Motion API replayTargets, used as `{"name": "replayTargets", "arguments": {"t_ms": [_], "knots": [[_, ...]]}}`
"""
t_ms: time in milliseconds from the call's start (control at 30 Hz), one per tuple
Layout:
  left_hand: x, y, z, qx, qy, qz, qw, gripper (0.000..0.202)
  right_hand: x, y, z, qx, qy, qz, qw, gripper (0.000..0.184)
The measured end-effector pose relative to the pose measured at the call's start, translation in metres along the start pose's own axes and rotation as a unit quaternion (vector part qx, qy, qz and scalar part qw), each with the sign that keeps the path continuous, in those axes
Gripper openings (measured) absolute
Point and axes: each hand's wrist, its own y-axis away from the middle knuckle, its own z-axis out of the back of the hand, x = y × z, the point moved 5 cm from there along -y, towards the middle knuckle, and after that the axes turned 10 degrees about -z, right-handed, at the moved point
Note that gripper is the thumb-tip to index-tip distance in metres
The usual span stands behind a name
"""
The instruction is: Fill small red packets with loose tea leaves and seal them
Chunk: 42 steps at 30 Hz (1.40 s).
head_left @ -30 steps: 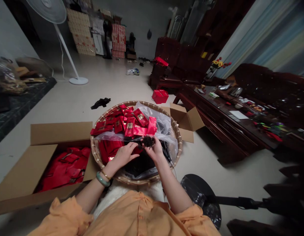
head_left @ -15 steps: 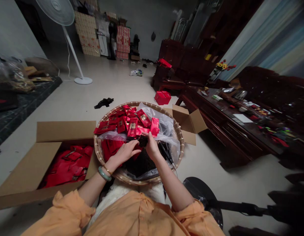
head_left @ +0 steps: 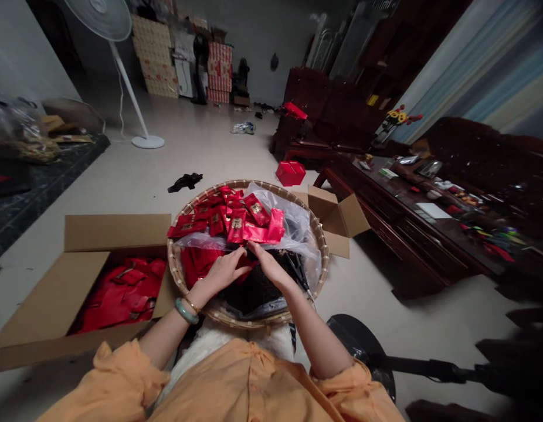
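Observation:
A round woven basket [head_left: 323, 258] rests at my lap, lined with clear plastic [head_left: 298, 214]. Foil packets [head_left: 237, 225], red with gold labels, lie heaped in its far half. A stack of flat red packets [head_left: 194, 264] sits in the near left, beside dark loose leaves that look like tea [head_left: 258, 290]. My left hand [head_left: 223, 272] is closed on a small red packet [head_left: 248, 271], partly hidden by the fingers. Against its mouth, my right hand [head_left: 270, 266] has its fingers together, and whatever they hold is hidden. Dark slim tools [head_left: 298, 269] lie right of the leaves.
An open cardboard box [head_left: 84, 284] full of red packets [head_left: 122, 293] stands at my left. Another open carton [head_left: 342, 220] is beyond the basket, right of a red box [head_left: 291, 173]. A black stool [head_left: 363, 351] stands at my right, a white fan [head_left: 147, 141] at far left.
My right hand has lowered and tilted toward the left hand. The clump of dark leaves seen at its fingertips no longer shows. My left hand has stayed in place.

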Motion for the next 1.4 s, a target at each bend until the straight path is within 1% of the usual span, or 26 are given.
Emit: {"name": "replayTargets", "arguments": {"t_ms": [67, 133, 167, 233, 300, 333, 367, 400, 433, 500, 533, 567, 600, 667, 733, 833, 900, 967, 1033, 1100, 1133, 1200, 1233, 1267, 1333, 1400], "knots": [[0.0, 0.001, -0.001, -0.004, -0.011, 0.007, 1.0, 0.036, 0.001, 0.007, 0.001, -0.002, 0.098, -0.003, 0.995, 0.062], [0.0, 0.001, -0.002, -0.001, -0.027, 0.012, 1.0, 0.037, 0.006, 0.013, 0.002, 0.008, 0.167, -0.001, 0.986, 0.059], [-0.001, 0.001, -0.001, 0.002, -0.033, 0.014, 0.999, 0.037, 0.009, 0.015, 0.002, 0.018, 0.186, 0.008, 0.982, 0.058], [-0.003, 0.0, 0.001, 0.003, -0.035, 0.011, 0.999, 0.035, 0.016, 0.018, 0.007, 0.023, 0.196, 0.045, 0.979, 0.056], [-0.006, -0.001, 0.004, 0.001, -0.031, 0.007, 0.999, 0.033, 0.017, 0.021, 0.02, -0.003, 0.199, 0.081, 0.977, 0.051], [-0.007, -0.001, 0.006, 0.001, -0.031, 0.007, 1.0, 0.032, 0.013, 0.024, 0.027, -0.028, 0.211, 0.085, 0.973, 0.05], [-0.007, -0.002, 0.006, 0.002, -0.031, 0.009, 0.999, 0.032, 0.003, 0.027, 0.034, -0.052, 0.237, 0.068, 0.968, 0.049], [-0.007, -0.002, 0.007, 0.004, -0.031, 0.012, 0.999, 0.031, -0.011, 0.03, 0.039, -0.074, 0.28, 0.03, 0.957, 0.051], [-0.007, -0.002, 0.006, 0.007, -0.033, 0.016, 0.999, 0.031, -0.028, 0.034, 0.042, -0.087, 0.333, -0.017, 0.939, 0.06], [-0.006, -0.001, 0.004, 0.01, -0.037, 0.021, 0.999, 0.032, -0.063, 0.044, 0.041, -0.103, 0.43, -0.098, 0.892, 0.079], [-0.006, -0.002, 0.003, 0.01, -0.038, 0.021, 0.999, 0.033, -0.077, 0.048, 0.039, -0.117, 0.468, -0.113, 0.869, 0.085], [-0.006, -0.002, 0.002, 0.009, -0.038, 0.021, 0.999, 0.033, -0.087, 0.051, 0.035, -0.131, 0.498, -0.111, 0.85, 0.086], [-0.006, -0.001, 0.0, 0.007, -0.037, 0.019, 0.999, 0.033, -0.094, 0.052, 0.031, -0.149, 0.52, -0.103, 0.835, 0.082], [-0.007, -0.001, -0.001, 0.001, -0.033, 0.013, 0.999, 0.034, -0.1, 0.049, 0.026, -0.176, 0.535, -0.076, 0.823, 0.066], [-0.007, 0.0, -0.001, -0.009, -0.031, 0.008, 0.999, 0.034, -0.098, 0.042, 0.027, -0.193, 0.533, -0.059, 0.822, 0.055], [-0.004, 0.002, -0.001, -0.025, -0.033, 0.01, 0.999, 0.033, -0.091, 0.031, 0.032, -0.206, 0.528, -0.048, 0.823, 0.051], [-0.002, 0.004, -0.001, -0.027, -0.038, 0.006, 0.999, 0.032, -0.088, 0.026, 0.035, -0.2, 0.52, -0.034, 0.83, 0.049], [-0.002, 0.006, -0.001, -0.021, -0.048, -0.004, 0.999, 0.031, -0.087, 0.024, 0.039, -0.193, 0.489, -0.016, 0.851, 0.043], [-0.002, 0.007, 0.0, -0.006, -0.058, -0.013, 0.998, 0.031, -0.085, 0.023, 0.047, -0.205, 0.419, 0.0, 0.885, 0.034], [-0.002, 0.008, 0.003, 0.014, -0.065, -0.014, 0.998, 0.031, -0.085, 0.022, 0.059, -0.228, 0.31, 0.003, 0.923, 0.027], [-0.002, 0.008, 0.005, 0.023, -0.068, -0.014, 0.997, 0.032, -0.085, 0.021, 0.064, -0.232, 0.242, -0.008, 0.942, 0.025], [-0.002, 0.008, 0.008, 0.033, -0.071, -0.012, 0.997, 0.032, -0.091, 0.018, 0.069, -0.211, 0.08, -0.054, 0.973, 0.026], [-0.002, 0.007, 0.009, 0.035, -0.071, -0.011, 0.997, 0.032, -0.094, 0.016, 0.069, -0.187, -0.009, -0.081, 0.979, 0.027], [-0.002, 0.007, 0.01, 0.036, -0.071, -0.01, 0.997, 0.032, -0.097, 0.015, 0.066, -0.159, -0.095, -0.103, 0.977, 0.029], [-0.002, 0.008, 0.01, 0.035, -0.065, -0.011, 0.997, 0.031, -0.099, 0.013, 0.057, -0.099, -0.238, -0.123, 0.958, 0.031], [-0.002, 0.008, 0.009, 0.031, -0.056, -0.015, 0.998, 0.031, -0.099, 0.013, 0.048, -0.053, -0.345, -0.123, 0.929, 0.03]]}}
